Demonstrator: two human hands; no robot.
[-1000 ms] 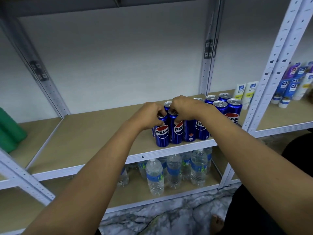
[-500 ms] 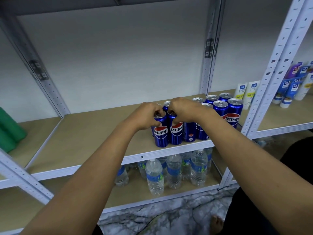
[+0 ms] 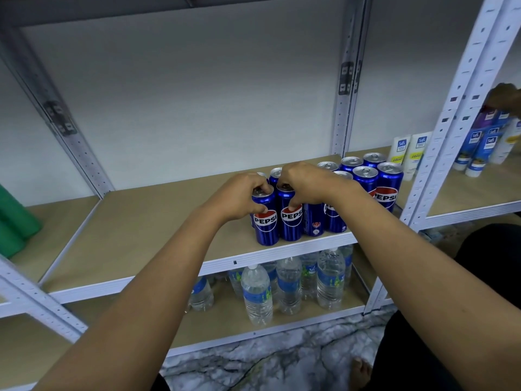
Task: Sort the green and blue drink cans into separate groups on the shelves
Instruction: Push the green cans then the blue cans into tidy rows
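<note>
My left hand [image 3: 239, 197] grips one blue can [image 3: 265, 221], my right hand [image 3: 306, 183] its neighbour [image 3: 291, 218]; nudging either could topple them off the shelf [image 3: 135, 221] edge.

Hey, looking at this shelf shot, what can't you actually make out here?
- Head view: blue cans behind the left hand and right hand; count hidden.
- Green objects, cut by the left edge; can't confirm cans.
- Tube small print, too small.
- Water bottles, back row hidden behind the front ones.
</note>
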